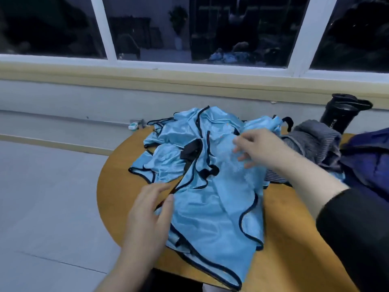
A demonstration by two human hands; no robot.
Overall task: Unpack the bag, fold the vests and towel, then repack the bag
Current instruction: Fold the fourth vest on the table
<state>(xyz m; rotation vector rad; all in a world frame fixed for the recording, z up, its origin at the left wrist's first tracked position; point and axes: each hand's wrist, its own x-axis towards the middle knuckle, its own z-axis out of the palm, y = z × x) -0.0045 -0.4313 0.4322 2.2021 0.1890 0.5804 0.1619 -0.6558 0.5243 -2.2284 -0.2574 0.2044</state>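
Several light blue mesh vests (212, 199) with black trim lie in a loose heap on the round wooden table (111, 186). My left hand (150, 209) rests on the left edge of the nearest vest, thumb and fingers closed on its black trim. My right hand (259, 147) hovers over the upper right of the heap, fingers curled and touching the blue fabric. A crumpled grey towel (313, 140) lies right of the vests. The dark blue bag (370, 157) sits at the table's right edge, partly cut off.
A black bottle (341, 113) leans behind the towel by the wall. A small white and green object (133, 125) sits on the ledge beyond the table. Windows and a wall run along the back; grey floor lies to the left.
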